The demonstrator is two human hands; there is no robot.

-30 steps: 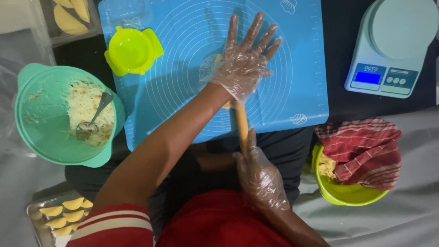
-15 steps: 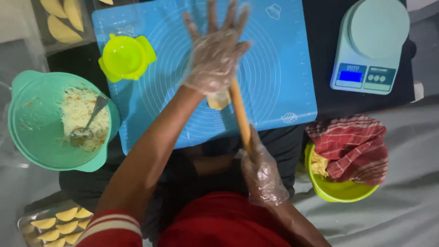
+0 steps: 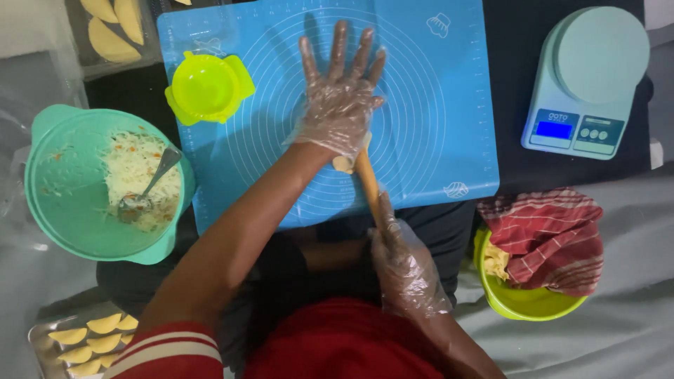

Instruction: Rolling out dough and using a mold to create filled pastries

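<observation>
Blue silicone rolling mat (image 3: 435, 105) with printed white rings, spread flat over the middle of the scene. Teal mixing bowl (image 3: 63, 210) at the left, holding pale shredded filling flecked with orange and a metal spoon (image 3: 151, 186) sunk in it. Pale green kitchen scale (image 3: 586, 81) at far right, round platform on top, small screen lit blue. Lime bowl (image 3: 523, 302) at near right, draped with a red striped cloth (image 3: 554, 235), yellowish dough peeking out at its left edge. Lime dumpling press (image 3: 208, 88) lying open on the far-left part of the mat. Tray (image 3: 42, 344) of pale yellow folded half-moon pastries at near left; more of the same in a container (image 3: 88, 49) at far left.

Left hand (image 3: 337, 105) in a clear plastic glove, fingers spread wide and flat, palm pressing down on the far end of a wooden rolling pin (image 3: 366, 186) at the mat's middle. Small pale scrap of dough (image 3: 344, 164) just under the heel of that hand, touching the pin. Pin slim, light tan, smooth, running from the mat's centre back to the near edge. Right hand (image 3: 407, 267), also gloved, wrapped around the near end of the pin.
</observation>
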